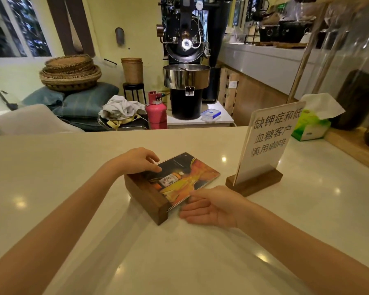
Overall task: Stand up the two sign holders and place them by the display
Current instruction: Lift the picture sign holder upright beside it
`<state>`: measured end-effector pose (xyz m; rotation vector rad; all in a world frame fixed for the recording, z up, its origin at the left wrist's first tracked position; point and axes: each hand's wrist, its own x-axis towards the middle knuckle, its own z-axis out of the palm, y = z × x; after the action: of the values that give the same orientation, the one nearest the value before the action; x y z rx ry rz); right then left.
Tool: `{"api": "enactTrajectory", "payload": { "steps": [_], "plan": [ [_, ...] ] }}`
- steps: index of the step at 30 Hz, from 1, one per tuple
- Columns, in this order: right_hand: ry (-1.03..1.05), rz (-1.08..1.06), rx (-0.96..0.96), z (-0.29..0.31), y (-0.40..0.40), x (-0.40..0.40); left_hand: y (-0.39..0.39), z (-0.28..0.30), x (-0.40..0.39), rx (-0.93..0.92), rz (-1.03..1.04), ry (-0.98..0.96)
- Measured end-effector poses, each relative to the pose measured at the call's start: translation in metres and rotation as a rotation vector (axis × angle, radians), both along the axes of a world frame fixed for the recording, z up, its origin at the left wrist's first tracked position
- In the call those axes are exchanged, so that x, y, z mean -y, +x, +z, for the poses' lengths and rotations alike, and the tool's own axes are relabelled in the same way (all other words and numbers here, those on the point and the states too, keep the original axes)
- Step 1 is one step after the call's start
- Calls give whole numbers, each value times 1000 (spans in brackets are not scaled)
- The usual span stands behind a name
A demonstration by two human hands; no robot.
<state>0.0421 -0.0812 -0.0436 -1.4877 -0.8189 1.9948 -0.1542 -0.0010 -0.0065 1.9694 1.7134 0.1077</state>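
Note:
One sign holder with a white sheet of printed characters [266, 143] stands upright on its dark wooden base at the right of the counter. The second sign holder [188, 175], showing a dark and orange picture, lies flat on its back with its wooden base turned toward me. My left hand [136, 160] rests on the far left corner of this holder, fingers curled over the panel's edge. My right hand [213, 206] lies palm up at the near right edge of the panel, fingertips touching or slipped under it.
The pale glossy counter [94, 209] stretches wide around both holders. A green tissue box [311, 126] sits behind the standing sign, next to a glass display case [349, 71] at the right. A black coffee roaster [186, 67] stands beyond the counter's far edge.

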Motion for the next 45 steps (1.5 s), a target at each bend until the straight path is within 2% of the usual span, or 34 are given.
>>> {"api": "enactTrajectory", "payload": {
  "steps": [3, 13, 19, 25, 28, 32, 38, 45],
  "plan": [
    [14, -48, -23, -2, -13, -2, -3, -4, -4, 0, 25, -27],
    [135, -229, -28, -17, -34, -5, -7, -9, -2, 181, 103, -82],
    [306, -220, 134, -2, -26, -4, -7, -10, 0, 310, 163, -23],
    [637, -192, 333, 11, -15, -5, -4, -12, 7, 516, 199, 108],
    [769, -174, 487, 13, -10, -6, 0, -14, 9, 523, 198, 183],
    [935, -191, 598, 11, -3, -2, 10, -15, 14, 559, 177, 276],
    [1090, -204, 690, 8, 6, 8, 27, -20, 21, 535, 88, 405],
    [1200, -165, 769, 4, 13, 16, 39, -31, 27, 612, 65, 455]
  ]
}}
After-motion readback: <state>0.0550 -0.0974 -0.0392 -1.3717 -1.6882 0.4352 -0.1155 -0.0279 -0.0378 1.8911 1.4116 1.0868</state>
